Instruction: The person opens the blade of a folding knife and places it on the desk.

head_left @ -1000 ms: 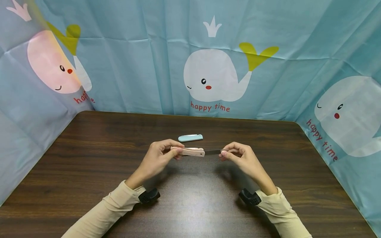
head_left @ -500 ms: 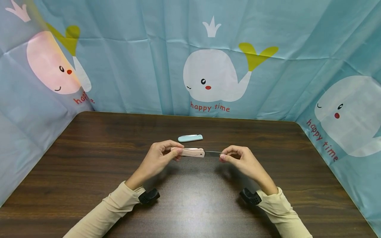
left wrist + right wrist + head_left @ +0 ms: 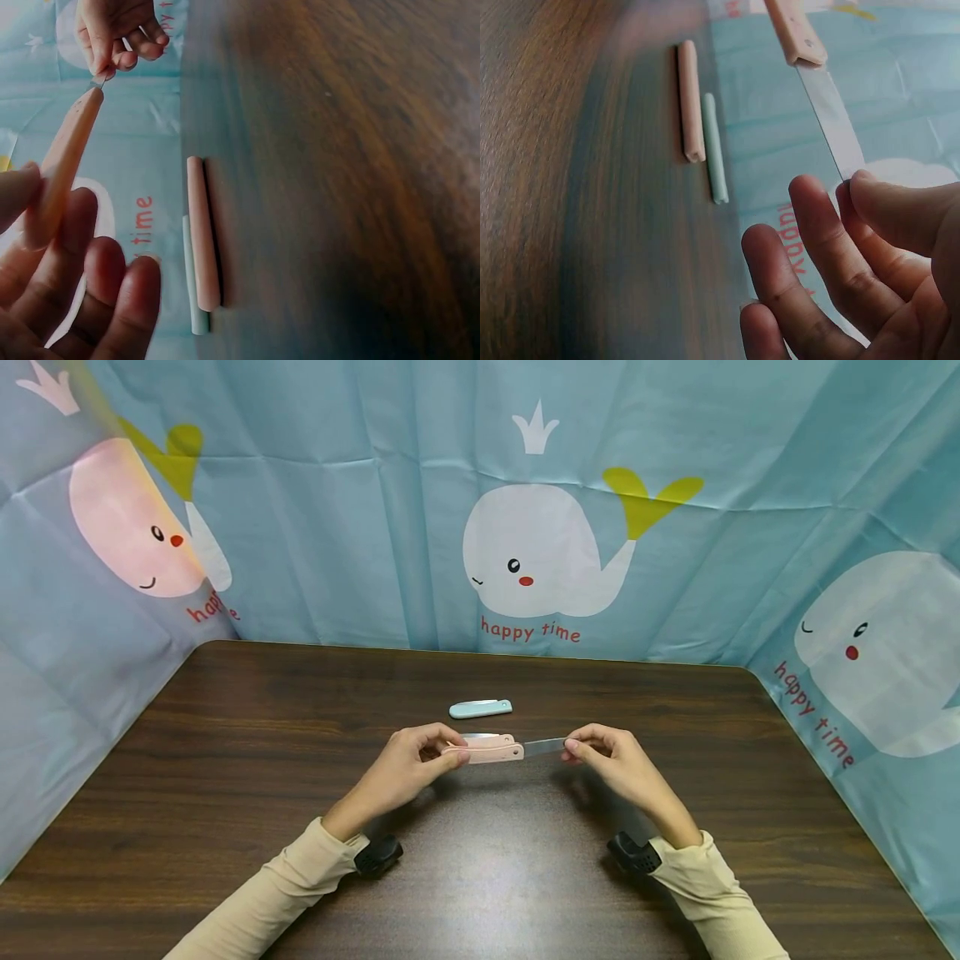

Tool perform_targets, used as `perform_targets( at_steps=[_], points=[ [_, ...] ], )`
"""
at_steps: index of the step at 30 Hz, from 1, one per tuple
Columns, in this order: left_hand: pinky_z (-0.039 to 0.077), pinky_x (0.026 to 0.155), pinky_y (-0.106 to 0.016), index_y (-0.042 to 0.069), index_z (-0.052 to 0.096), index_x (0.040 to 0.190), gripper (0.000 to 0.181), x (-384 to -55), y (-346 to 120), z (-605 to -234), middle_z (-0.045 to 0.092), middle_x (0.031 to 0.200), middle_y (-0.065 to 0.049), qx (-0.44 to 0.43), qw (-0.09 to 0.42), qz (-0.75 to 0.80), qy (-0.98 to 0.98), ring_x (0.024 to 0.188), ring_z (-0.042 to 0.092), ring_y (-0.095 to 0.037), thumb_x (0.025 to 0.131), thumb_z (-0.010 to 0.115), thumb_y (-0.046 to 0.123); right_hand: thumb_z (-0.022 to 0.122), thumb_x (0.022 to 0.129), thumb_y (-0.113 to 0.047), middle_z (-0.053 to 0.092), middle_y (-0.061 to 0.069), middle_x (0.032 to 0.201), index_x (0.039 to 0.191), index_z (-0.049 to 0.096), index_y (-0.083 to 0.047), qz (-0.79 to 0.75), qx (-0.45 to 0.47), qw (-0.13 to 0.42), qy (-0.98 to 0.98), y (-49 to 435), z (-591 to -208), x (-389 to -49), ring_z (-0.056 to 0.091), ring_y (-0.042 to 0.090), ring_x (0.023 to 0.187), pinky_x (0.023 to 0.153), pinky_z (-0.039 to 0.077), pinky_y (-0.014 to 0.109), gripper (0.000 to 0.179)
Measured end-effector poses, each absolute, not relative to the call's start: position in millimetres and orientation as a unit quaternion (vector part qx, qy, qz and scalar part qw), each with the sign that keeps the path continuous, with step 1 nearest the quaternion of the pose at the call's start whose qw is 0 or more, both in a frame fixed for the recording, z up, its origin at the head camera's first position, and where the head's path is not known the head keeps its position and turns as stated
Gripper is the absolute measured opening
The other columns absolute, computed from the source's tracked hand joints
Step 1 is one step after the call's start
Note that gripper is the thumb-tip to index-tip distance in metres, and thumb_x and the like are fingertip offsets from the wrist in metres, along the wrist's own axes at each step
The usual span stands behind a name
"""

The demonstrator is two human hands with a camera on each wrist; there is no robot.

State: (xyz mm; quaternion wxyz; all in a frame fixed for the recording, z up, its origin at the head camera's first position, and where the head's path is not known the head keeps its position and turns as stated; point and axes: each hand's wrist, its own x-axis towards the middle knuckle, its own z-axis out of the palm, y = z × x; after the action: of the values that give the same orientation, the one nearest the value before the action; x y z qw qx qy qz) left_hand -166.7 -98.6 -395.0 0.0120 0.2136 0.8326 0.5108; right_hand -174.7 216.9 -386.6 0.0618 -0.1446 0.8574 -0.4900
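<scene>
My left hand holds a pink folding knife by the rear of its handle, between thumb and fingers. The blade is folded out and points right. At the blade's tip, the thumb and index finger of my right hand pinch it; the right wrist view shows the other fingers loosely bent and apart from it. Just behind the held knife lies a second pink folding knife, folded, on the table. Farther back is a light blue folding knife, also folded.
The dark wood-grain table spreads around both hands. A light blue curtain printed with whales stands along its back and sides. A black wrist camera sits on the left sleeve, another on the right.
Left hand and held knife have shifted slightly right and toward me, showing more of the pink knife behind. The right hand has moved a little right, and the blade's flat side now shows brighter.
</scene>
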Motion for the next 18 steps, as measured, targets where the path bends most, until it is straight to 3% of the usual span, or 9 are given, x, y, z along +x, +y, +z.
perform_targets(
  at_steps=[11, 18],
  points=[
    [0.045, 0.059, -0.021, 0.010, 0.069, 0.102, 0.014, -165.0, -97.8, -401.2, 0.073, 0.084, -0.005, 0.242, 0.105, 0.449, 0.854, 0.063, 0.055, -0.006, 0.096, 0.066, 0.022, 0.061, 0.099, -0.015, 0.075, 0.018, 0.093, 0.105, 0.068, 0.004, -0.470, -0.117, 0.068, 0.872, 221.7, -388.9, -177.7, 0.072, 0.023, 0.087, 0.078, 0.055, 0.028, 0.022],
    [0.047, 0.063, -0.022, 0.007, 0.070, 0.105, 0.017, -165.3, -100.0, -404.8, 0.074, 0.084, -0.002, 0.263, 0.129, 0.421, 0.858, 0.070, 0.060, -0.004, 0.096, 0.066, 0.021, 0.062, 0.099, -0.020, 0.076, 0.012, 0.088, 0.101, 0.070, 0.001, -0.436, -0.116, 0.065, 0.890, 221.7, -393.6, -179.5, 0.070, 0.020, 0.082, 0.073, 0.052, 0.024, 0.022]
  ],
)
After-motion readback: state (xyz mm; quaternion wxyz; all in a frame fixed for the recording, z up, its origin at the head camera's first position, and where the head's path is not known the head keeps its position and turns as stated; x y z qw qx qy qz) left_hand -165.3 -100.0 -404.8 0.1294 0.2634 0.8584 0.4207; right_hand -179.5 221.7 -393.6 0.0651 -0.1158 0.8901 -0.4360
